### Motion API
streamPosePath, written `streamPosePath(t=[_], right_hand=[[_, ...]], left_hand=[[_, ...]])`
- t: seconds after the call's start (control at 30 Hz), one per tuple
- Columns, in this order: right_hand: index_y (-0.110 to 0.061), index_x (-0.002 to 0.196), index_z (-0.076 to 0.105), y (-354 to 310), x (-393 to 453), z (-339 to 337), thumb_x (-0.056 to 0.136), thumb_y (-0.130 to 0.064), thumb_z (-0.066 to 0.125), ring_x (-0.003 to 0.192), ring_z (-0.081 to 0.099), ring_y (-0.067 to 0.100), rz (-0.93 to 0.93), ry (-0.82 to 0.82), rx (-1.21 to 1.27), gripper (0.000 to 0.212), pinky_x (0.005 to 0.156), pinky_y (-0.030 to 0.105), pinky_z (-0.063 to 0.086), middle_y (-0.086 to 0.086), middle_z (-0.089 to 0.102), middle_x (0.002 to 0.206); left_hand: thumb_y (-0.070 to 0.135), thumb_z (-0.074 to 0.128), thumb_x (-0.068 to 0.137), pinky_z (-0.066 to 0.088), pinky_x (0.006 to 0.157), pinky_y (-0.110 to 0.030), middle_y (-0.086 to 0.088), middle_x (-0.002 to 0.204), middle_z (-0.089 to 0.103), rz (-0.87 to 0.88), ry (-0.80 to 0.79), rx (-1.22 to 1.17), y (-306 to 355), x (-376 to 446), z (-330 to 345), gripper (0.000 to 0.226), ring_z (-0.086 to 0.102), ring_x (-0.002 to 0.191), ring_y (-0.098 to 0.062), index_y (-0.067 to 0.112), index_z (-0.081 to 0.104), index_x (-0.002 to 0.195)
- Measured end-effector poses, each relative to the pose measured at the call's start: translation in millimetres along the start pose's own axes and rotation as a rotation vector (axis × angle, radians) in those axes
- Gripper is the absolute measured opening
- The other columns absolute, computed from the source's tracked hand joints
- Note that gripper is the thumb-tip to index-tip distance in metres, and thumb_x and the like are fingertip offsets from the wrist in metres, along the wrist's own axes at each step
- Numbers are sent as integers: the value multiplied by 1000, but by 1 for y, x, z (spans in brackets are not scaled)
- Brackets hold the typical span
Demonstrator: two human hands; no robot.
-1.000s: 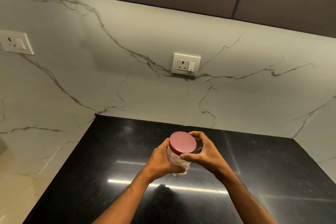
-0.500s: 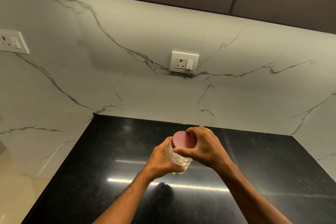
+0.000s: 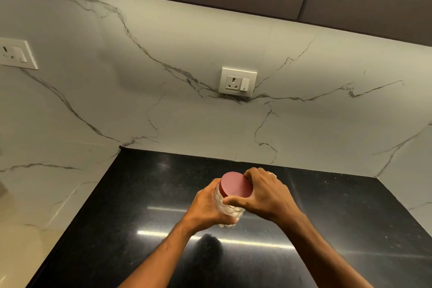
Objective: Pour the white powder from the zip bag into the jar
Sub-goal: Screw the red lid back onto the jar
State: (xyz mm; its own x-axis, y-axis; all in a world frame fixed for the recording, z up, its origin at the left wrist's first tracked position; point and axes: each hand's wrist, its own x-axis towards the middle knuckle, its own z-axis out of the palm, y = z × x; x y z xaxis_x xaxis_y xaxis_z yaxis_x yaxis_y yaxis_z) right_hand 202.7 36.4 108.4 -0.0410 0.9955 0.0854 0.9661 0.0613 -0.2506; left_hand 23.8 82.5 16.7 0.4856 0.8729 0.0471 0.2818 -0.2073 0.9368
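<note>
Between left hand [image 3: 208,206] and right hand [image 3: 268,194], the lidded jar [image 3: 230,203].

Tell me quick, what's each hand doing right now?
Left hand: closed, gripping the jar body.
Right hand: closed, gripping the jar's pink lid.

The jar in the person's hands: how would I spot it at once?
Find the glossy black stone countertop below the white marble wall. Above its middle, the left hand grips a clear, bumpy-walled plastic jar, while the right hand holds its round dark-red lid. Nothing else there is red.
</note>
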Motion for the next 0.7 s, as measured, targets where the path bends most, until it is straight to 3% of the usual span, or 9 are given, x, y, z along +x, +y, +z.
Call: streamPosePath(t=[0.1,0.17,0.3,0.37,0.5,0.6,0.7], right_hand=[[-31,147,24,4,6,-8,61,-81,65,124,44,14,-108,-206,209,108,100,31,47,-7,38,143],[-33,148,24,5,10,-10,67,-64,74,127,41,16,-169,-229,193,100,100,30,47,-8,35,144],[-32,137,40,-3,8,-8,60,-82,64,111,50,13,-40,-72,-36,95,91,30,50,-6,50,128],[-32,137,39,-4,10,-8,59,-86,60,110,50,14,-59,-66,-91,97,92,31,50,-5,49,130],[-37,150,15,-2,13,-11,72,-56,75,133,36,16,-224,-301,122,100,105,35,45,-8,27,152],[-32,149,24,-2,15,-7,74,-48,77,130,40,15,-271,-224,102,94,104,31,45,-8,34,149],[-32,147,31,3,15,-2,70,-53,79,126,44,14,-257,-170,140,93,101,28,46,-9,40,145]], left_hand=[[37,94,56,55,88,-15,16,122,60,7,-3,-8,-2,0,-2,92,62,112,-5,41,41,132],[37,94,56,55,90,-18,15,122,60,14,0,3,-2,1,-3,94,62,111,-6,39,42,134],[36,94,57,53,84,-11,17,122,58,8,-10,7,-1,1,-2,93,61,111,-6,39,40,133],[33,95,57,54,86,-14,15,122,60,-4,1,-21,-4,1,-4,91,62,112,-8,39,42,131],[33,95,55,56,93,-24,11,121,63,-7,-19,-39,-4,1,-5,89,64,112,-10,42,45,128],[32,95,56,56,97,-30,11,122,62,-10,-5,-42,-4,1,-3,93,63,113,-12,36,44,134],[30,95,57,56,91,-20,14,121,62,3,12,-19,-6,1,-2,90,63,112,-9,38,45,131]])
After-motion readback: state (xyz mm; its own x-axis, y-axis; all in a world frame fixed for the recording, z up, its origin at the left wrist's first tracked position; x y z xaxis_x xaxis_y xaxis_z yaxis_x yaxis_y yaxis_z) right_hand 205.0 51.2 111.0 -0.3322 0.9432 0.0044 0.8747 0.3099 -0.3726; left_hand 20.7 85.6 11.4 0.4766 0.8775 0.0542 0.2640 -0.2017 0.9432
